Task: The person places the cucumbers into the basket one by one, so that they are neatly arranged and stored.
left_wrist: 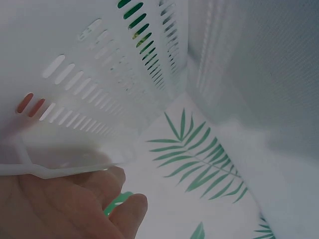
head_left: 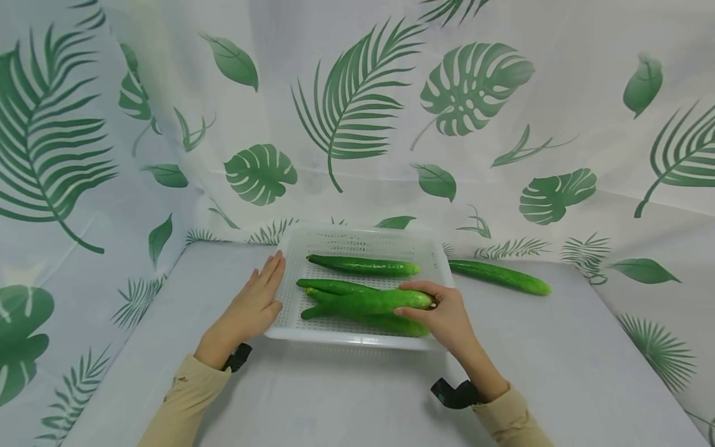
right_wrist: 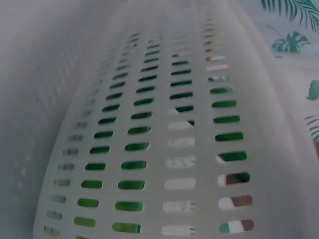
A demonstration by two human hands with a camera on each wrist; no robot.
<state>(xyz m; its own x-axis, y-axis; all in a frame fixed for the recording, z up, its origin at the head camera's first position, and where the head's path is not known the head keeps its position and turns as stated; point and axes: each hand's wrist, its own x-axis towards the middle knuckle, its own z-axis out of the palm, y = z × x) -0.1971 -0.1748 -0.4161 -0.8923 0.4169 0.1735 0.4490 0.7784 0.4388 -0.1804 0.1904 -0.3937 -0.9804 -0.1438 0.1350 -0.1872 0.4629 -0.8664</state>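
A white perforated plastic basket (head_left: 357, 339) stands on the table with several green cucumbers in it. My right hand (head_left: 449, 316) pinches the right end of the topmost cucumber (head_left: 374, 302) between thumb and fingers. Other cucumbers lie beneath and beside it, partly covered. Apart from these, one cucumber (head_left: 363, 266) lies along the back of the basket. With fingers extended, my left hand (head_left: 258, 302) rests against the basket's left rim; the left wrist view shows fingers (left_wrist: 117, 177) at that rim. The right wrist view shows the slotted basket wall (right_wrist: 154, 149), with green behind the slots.
Outside the basket on the right, another cucumber (head_left: 499, 276) lies on the white tabletop (head_left: 346, 397). A white curtain (head_left: 368, 205) printed with green leaves hangs behind and at the sides. Black wrist-camera mounts (head_left: 455, 394) sit at both wrists.
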